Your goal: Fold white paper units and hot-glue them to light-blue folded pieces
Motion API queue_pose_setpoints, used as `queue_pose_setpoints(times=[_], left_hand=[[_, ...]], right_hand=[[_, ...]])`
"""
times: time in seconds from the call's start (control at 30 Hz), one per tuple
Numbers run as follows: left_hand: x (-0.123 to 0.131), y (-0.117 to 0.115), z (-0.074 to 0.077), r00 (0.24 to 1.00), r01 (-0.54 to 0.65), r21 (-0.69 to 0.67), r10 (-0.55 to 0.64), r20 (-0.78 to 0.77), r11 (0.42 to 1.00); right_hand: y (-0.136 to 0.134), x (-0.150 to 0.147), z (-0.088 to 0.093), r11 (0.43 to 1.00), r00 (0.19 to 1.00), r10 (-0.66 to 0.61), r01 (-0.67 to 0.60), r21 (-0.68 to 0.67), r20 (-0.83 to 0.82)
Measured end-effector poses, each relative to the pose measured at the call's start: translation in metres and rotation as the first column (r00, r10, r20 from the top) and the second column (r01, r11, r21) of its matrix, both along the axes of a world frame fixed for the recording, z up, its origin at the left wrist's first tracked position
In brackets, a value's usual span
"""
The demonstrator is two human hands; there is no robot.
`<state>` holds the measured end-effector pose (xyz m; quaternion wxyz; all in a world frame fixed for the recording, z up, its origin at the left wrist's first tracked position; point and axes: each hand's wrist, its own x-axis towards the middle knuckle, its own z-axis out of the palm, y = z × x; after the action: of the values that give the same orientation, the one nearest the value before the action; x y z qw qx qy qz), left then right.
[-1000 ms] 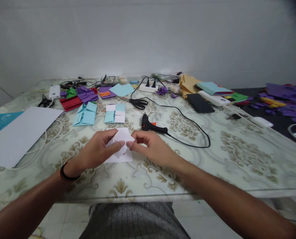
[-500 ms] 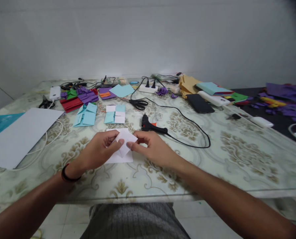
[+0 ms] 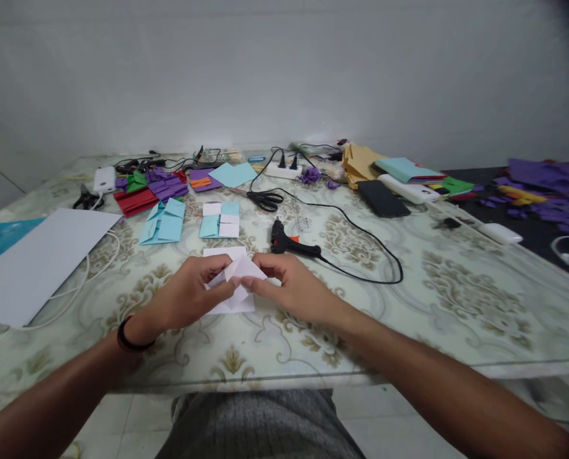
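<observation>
A small folded white paper (image 3: 246, 273) is held up between both hands, its flaps partly spread. My left hand (image 3: 193, 287) pinches its left side, thumb in front and fingers behind. My right hand (image 3: 291, 284) grips the right side the same way, and the two thumb tips nearly meet. Flat on the table underneath lies a white paper sheet (image 3: 229, 307), partly covered by the hands. Just beyond are a blue-and-white folded paper square (image 3: 220, 220) and a light blue folded paper (image 3: 164, 221). A black glue gun (image 3: 291, 242) rests beyond my right hand.
White sheets (image 3: 50, 261) lie at the left. Black scissors (image 3: 265, 201), a power strip (image 3: 283, 170) and the glue gun's cord (image 3: 360, 233) are further back. A black phone (image 3: 382, 199) and coloured papers (image 3: 408, 169) sit at the right, with purple paper scraps (image 3: 552, 213) on a dark surface.
The folded white paper has turned a little and its flaps are spread wider. My thumbs have come closer together at its middle.
</observation>
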<state>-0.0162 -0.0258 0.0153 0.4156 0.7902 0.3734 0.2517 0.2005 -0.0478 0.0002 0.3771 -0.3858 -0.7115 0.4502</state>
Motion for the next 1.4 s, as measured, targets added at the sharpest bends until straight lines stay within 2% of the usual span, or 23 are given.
queue_pose_setpoints(times=[0.4, 0.53, 0.63, 0.77, 0.93, 1.07, 1.13, 1.2, 1.27, 1.33, 1.4], left_hand=[[-0.001, -0.001, 0.007, 0.997, -0.077, 0.047, 0.078, -0.023, 0.996], [-0.002, -0.001, 0.007, 0.995, -0.099, 0.001, 0.099, -0.013, 0.995], [-0.001, 0.000, 0.003, 0.988, -0.128, -0.032, 0.130, 0.084, 0.991], [0.001, 0.004, -0.002, 0.932, -0.241, -0.070, 0.251, 0.261, 0.968], [0.002, 0.006, -0.001, 0.893, -0.306, -0.092, 0.319, 0.318, 0.948], [0.001, 0.006, 0.001, 0.873, -0.362, -0.072, 0.365, 0.325, 0.929], [0.000, 0.007, 0.000, 0.865, -0.376, -0.074, 0.378, 0.331, 0.924], [0.000, 0.009, -0.001, 0.865, -0.370, -0.079, 0.374, 0.335, 0.926], [-0.001, 0.009, -0.001, 0.870, -0.357, -0.081, 0.363, 0.334, 0.930], [-0.001, 0.009, -0.001, 0.873, -0.347, -0.085, 0.354, 0.336, 0.934], [-0.001, 0.008, -0.001, 0.872, -0.344, -0.091, 0.353, 0.339, 0.935]], right_hand=[[0.002, 0.004, 0.006, 0.994, 0.997, -0.037, 0.030, -0.106, -0.069], [0.002, 0.006, 0.006, 0.995, 0.997, -0.019, 0.012, -0.095, -0.074], [0.003, 0.008, 0.005, 0.994, 0.995, -0.011, 0.001, -0.106, -0.094], [0.005, 0.008, 0.003, 0.990, 0.994, -0.019, 0.003, -0.143, -0.109], [0.005, 0.008, 0.002, 0.985, 0.997, -0.012, 0.000, -0.170, -0.070], [0.016, 0.023, 0.008, 0.996, 1.000, 0.006, -0.004, -0.092, 0.023], [0.028, 0.039, 0.011, 0.993, 0.986, -0.116, 0.113, 0.033, 0.119], [0.041, 0.055, 0.011, 0.952, 0.915, -0.291, 0.248, 0.179, 0.280], [0.053, 0.068, 0.008, 0.897, 0.760, -0.436, 0.327, 0.296, 0.483], [0.062, 0.077, 0.002, 0.891, 0.606, -0.454, 0.333, 0.309, 0.653], [0.067, 0.080, -0.004, 0.914, 0.531, -0.393, 0.319, 0.252, 0.751]])
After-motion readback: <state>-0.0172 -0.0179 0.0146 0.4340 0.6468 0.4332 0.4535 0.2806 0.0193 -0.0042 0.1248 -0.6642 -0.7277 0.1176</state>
